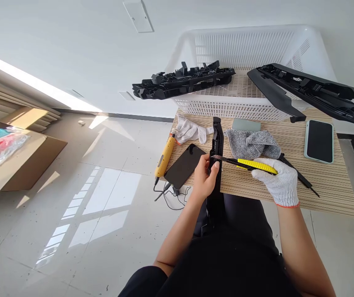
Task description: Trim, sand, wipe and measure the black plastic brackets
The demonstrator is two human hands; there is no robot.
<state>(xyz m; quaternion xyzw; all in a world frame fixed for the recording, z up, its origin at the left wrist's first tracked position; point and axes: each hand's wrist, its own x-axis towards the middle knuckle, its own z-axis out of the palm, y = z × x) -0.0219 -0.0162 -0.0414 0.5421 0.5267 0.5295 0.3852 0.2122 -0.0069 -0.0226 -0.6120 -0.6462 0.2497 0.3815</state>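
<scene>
My left hand (206, 176) is bare and closed around a long, narrow black plastic part (217, 142). The part stands lengthwise at the table's front edge, its lower end over my lap. In a white knitted glove with an orange cuff, my right hand (277, 180) grips a utility knife (256, 166) with a yellow ribbed and black handle. The knife's long dark blade points left, and its tip is at the black part, just above my left thumb. Whether the tip touches the plastic, I cannot tell.
A white plastic basket (214, 108) at the back carries large black plastic parts (183, 82). On the table (325, 185) are a yellow corded tool (165, 156), a dark phone (185, 167), a white glove (191, 130), a grey cloth (251, 143), a light-cased phone (318, 141) and a thin black tool (302, 178).
</scene>
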